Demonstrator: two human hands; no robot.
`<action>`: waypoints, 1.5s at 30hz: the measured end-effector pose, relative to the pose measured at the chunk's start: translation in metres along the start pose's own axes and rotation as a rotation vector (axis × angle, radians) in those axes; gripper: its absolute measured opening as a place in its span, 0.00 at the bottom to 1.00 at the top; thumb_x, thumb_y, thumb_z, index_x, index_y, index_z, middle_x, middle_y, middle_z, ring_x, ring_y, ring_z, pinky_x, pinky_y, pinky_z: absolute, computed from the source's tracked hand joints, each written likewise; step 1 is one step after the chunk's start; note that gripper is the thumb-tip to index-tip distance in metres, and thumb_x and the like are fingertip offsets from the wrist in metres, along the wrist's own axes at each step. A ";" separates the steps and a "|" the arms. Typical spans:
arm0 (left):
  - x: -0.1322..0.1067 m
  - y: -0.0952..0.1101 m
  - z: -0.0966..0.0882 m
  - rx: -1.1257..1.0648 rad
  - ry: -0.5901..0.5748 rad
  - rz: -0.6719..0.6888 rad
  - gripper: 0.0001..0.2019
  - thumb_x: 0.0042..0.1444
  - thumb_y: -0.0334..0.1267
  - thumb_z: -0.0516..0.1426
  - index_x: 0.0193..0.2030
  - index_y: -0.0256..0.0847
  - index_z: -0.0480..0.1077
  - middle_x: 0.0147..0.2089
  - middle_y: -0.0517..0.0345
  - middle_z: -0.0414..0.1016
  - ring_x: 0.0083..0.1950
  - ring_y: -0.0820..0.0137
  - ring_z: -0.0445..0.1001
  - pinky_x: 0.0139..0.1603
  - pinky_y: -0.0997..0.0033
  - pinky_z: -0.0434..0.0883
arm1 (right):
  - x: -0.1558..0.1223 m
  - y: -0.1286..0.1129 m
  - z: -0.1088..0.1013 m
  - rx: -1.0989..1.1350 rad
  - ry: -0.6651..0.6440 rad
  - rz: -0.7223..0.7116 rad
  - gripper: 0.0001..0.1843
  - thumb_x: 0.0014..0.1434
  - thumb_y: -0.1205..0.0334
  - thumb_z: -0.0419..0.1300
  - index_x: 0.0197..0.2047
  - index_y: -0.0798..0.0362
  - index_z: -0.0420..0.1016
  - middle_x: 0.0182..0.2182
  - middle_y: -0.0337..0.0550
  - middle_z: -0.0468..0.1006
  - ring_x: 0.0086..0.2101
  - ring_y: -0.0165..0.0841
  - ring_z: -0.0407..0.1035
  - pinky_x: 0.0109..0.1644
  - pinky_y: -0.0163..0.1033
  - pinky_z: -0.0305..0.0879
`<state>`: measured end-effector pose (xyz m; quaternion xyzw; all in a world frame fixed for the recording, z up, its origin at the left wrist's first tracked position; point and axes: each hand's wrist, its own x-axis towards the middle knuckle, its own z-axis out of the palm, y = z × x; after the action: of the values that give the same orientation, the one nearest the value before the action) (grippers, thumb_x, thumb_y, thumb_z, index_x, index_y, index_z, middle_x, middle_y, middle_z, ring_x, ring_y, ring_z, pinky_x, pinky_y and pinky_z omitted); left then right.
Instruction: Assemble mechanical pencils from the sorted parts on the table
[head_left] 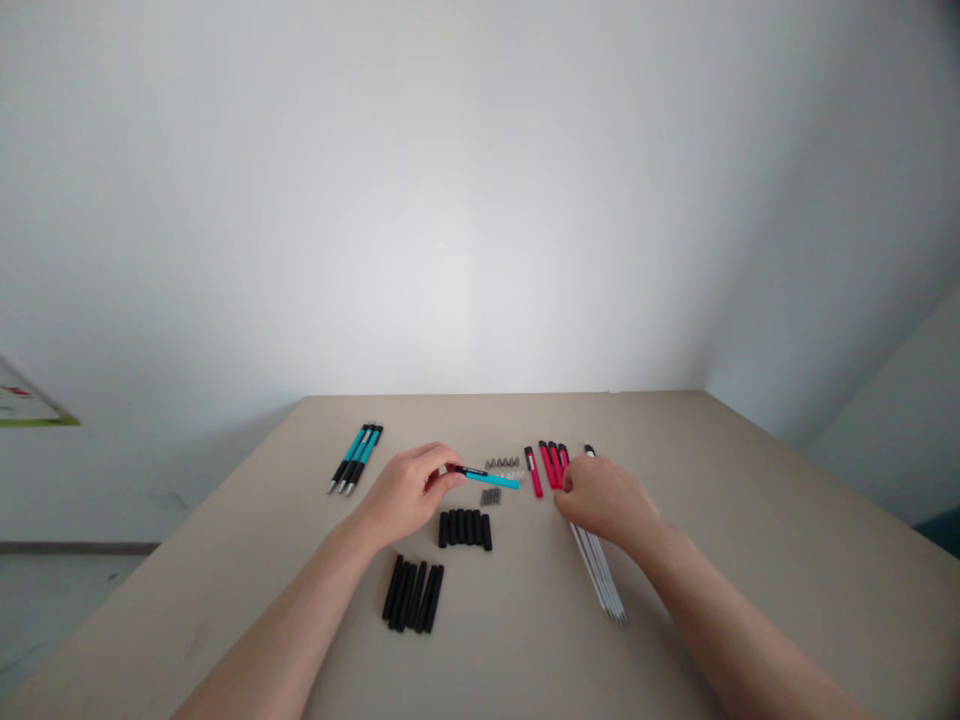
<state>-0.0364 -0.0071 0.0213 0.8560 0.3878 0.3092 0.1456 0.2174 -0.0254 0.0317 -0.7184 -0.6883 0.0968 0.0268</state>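
Note:
My left hand (pixel 418 488) pinches the black-clipped end of a blue pen barrel (pixel 495 481), which points to the right above the table. My right hand (pixel 600 495) is closed over the upper part of a bundle of white pen refills (pixel 600 575); its fingertips are turned away, so what they grip is hidden. Just left of it lie several red pen barrels (pixel 547 463) with black clips, partly covered by the fingers. Small metal tips (pixel 502 462), clear pieces and springs (pixel 490 496) sit between the hands, close to the blue barrel.
Assembled blue-and-black pens (pixel 356 460) lie at the back left of the beige table (pixel 525 660). Several short black grips (pixel 465 528) are lined up in the middle, with longer black tubes (pixel 413 595) nearer me. A white wall (pixel 472 200) stands behind the table.

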 end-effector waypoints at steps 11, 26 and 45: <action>-0.001 -0.002 0.000 -0.002 -0.003 0.005 0.06 0.62 0.37 0.53 0.37 0.39 0.70 0.30 0.60 0.69 0.27 0.75 0.63 0.29 0.76 0.62 | 0.000 0.001 0.002 0.012 0.030 -0.007 0.09 0.48 0.67 0.54 0.26 0.55 0.76 0.27 0.52 0.78 0.30 0.42 0.74 0.27 0.37 0.58; -0.001 -0.002 0.000 0.003 0.001 -0.001 0.06 0.61 0.37 0.54 0.36 0.39 0.70 0.29 0.61 0.69 0.26 0.76 0.63 0.28 0.76 0.62 | -0.006 -0.002 0.003 -0.007 -0.024 -0.068 0.07 0.47 0.66 0.56 0.26 0.56 0.76 0.28 0.54 0.79 0.32 0.45 0.74 0.30 0.39 0.61; 0.000 -0.002 0.000 0.015 0.028 0.004 0.04 0.60 0.35 0.55 0.36 0.39 0.70 0.28 0.62 0.69 0.25 0.77 0.63 0.27 0.78 0.62 | -0.003 -0.014 -0.003 0.558 0.025 -0.070 0.10 0.50 0.64 0.54 0.20 0.55 0.71 0.16 0.37 0.70 0.19 0.25 0.58 0.22 0.31 0.47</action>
<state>-0.0373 -0.0055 0.0201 0.8534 0.3905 0.3186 0.1333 0.2036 -0.0276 0.0372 -0.6603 -0.6588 0.2728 0.2356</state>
